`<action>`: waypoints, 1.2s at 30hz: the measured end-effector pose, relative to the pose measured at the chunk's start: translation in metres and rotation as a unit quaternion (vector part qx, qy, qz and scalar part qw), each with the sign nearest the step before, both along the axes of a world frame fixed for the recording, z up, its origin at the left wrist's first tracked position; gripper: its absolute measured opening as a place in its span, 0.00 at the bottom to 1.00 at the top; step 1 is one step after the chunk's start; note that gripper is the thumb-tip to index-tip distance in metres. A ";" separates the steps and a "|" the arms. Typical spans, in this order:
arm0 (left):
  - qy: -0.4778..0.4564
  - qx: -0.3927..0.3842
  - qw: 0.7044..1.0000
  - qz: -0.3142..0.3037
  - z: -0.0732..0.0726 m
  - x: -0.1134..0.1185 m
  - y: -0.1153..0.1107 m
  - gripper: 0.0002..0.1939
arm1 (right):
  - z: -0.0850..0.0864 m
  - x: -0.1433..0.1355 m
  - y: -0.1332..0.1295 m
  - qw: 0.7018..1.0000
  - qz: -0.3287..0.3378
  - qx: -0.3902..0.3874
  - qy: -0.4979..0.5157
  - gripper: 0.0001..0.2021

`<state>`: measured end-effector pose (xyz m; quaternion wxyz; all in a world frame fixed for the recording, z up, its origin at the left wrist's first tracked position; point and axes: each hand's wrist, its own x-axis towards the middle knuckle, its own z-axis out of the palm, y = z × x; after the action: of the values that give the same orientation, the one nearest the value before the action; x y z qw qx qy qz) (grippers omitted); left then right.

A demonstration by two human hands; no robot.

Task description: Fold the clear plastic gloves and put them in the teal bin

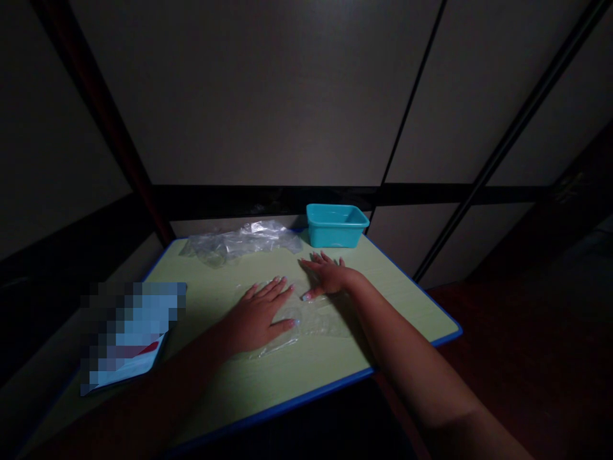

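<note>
- Dim light is falling across the head view, where pale panels (pixel 268 96) are rising at the back and a dark band (pixel 230 201) is running across them.
- Below these, a yellow-green counter (pixel 421 313) with blue edging is filling the middle, and a dark reddish floor (pixel 498 358) is showing past its right side.
- Near the middle of the counter, a clear plastic sheet (pixel 325 322) is lying spread out, its creases catching the light; its far outline is too faint to tell.
- The person's left grip (pixel 258 319), a bare hand, is resting palm down on the sheet, released, its fingers stretching forward and its thumb pointing right.
- The right grip (pixel 330 276) is likewise lying palm down and released, its fingers fanning out over the sheet's far side; the two hands are lying near each other, apart.
- Crumpled clear plastic (pixel 244 241) is lying loosely along the counter's far edge, left of a turquoise tub (pixel 335 234).
- That tub is standing upright at the far right corner, just beyond the right grip.
- On the left, a flat object (pixel 136 338) is lying near the counter's side, its face blurring into blocks.
</note>
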<state>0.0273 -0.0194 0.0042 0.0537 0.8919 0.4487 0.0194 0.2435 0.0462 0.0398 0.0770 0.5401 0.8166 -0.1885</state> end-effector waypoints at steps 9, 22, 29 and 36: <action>-0.010 0.008 1.000 -0.007 -0.004 -0.002 0.002 0.34 | 0.001 0.000 0.000 1.000 -0.005 -0.007 -0.004 0.53; -0.010 0.010 1.000 -0.006 -0.005 -0.002 0.002 0.34 | 0.002 0.000 -0.002 1.000 0.002 0.000 0.000 0.53; -0.005 -0.002 1.000 0.000 -0.003 -0.001 0.001 0.34 | -0.001 0.001 0.001 1.000 0.001 0.003 -0.010 0.53; -0.006 0.001 1.000 0.002 -0.004 -0.002 0.001 0.35 | -0.004 -0.001 0.001 0.999 -0.015 0.037 0.004 0.41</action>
<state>0.0250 -0.0183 0.0000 0.0553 0.8907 0.4505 0.0249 0.2430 0.0474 0.0356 0.0508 0.5541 0.8150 -0.1614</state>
